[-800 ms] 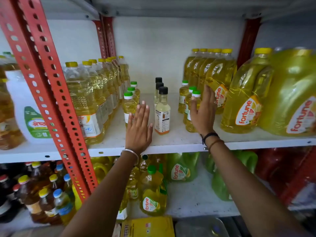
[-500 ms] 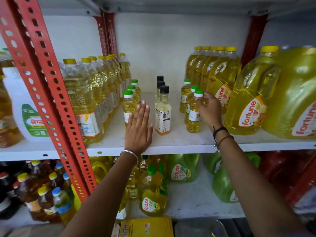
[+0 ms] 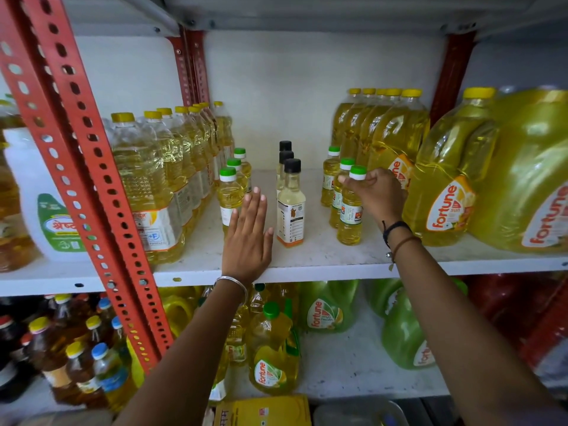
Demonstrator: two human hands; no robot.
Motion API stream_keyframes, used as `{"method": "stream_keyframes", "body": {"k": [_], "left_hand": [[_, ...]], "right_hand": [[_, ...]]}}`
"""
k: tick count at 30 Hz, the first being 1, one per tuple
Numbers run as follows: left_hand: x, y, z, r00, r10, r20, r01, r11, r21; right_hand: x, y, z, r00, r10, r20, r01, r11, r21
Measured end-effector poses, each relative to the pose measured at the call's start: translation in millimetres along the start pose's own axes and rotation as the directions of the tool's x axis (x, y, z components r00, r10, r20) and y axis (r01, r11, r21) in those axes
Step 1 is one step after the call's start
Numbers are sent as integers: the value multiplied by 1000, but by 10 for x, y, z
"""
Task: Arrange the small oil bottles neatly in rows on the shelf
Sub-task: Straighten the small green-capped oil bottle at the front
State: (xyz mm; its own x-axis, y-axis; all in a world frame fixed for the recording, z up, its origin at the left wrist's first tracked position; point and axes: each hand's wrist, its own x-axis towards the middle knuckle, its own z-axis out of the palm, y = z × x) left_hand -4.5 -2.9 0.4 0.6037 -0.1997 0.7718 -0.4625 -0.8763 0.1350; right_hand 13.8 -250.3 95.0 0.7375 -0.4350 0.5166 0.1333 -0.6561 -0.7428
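Three rows of small oil bottles stand on the white shelf (image 3: 322,256). The left row (image 3: 230,192) has green caps, the middle row (image 3: 290,207) black caps, the right row (image 3: 333,179) green caps. My right hand (image 3: 379,192) grips the neck and cap of the front right small bottle (image 3: 350,219), which stands upright on the shelf. My left hand (image 3: 248,241) lies flat and open at the shelf's front edge, fingers beside the front left small bottle, between the left and middle rows.
Tall yellow-capped oil bottles (image 3: 159,179) line the left side, and another row (image 3: 384,133) stands at the back right. Big Fortune jugs (image 3: 507,179) fill the right. A red perforated post (image 3: 92,186) crosses the left. More bottles sit on the lower shelf (image 3: 347,370).
My right hand has moved from the side of the right row up to the front bottle's cap and closed on it. My left hand has stayed flat in place.
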Motion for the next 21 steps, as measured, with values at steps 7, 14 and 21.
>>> {"method": "stream_keyframes", "body": {"k": [7, 14, 21], "left_hand": [[2, 1, -1, 1000, 0, -6, 0, 1000, 1], [-2, 9, -3, 1000, 7, 4, -7, 1000, 8], [-6, 8, -7, 1000, 6, 13, -6, 1000, 16]], "right_hand": [[-45, 20, -2, 991, -62, 116, 47, 990, 132], [-95, -13, -128, 989, -101, 112, 87, 988, 129], [-295, -5, -297, 985, -151, 83, 144, 986, 86]]}}
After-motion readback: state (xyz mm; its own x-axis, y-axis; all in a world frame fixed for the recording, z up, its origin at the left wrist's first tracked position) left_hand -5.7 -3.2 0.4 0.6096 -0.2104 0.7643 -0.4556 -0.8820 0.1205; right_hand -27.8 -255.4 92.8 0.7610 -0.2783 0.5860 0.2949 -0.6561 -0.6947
